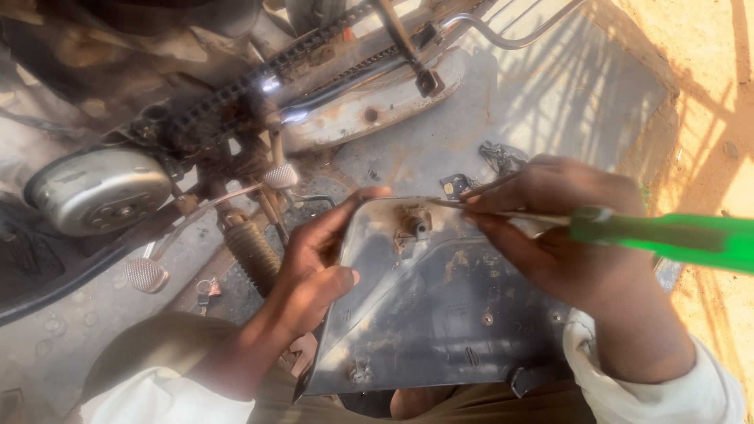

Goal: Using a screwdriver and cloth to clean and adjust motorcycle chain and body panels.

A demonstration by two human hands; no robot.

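My left hand [318, 267] grips the left edge of a dark, dusty plastic side cover [440, 306], which rests tilted across my lap with its inner side up. My right hand [565, 235] holds a screwdriver with a green handle [667, 239]. Its thin metal shaft [487, 210] points left, with the tip at the cover's upper rim, close to a rusty mounting boss [415, 224].
A motorcycle stands at the upper left, with its drive chain [267, 74], round engine casing [98, 188], foot peg [147, 275] and rubber-covered lever [253, 253]. A small key [206, 290] lies on the concrete. Sandy ground lies at the right.
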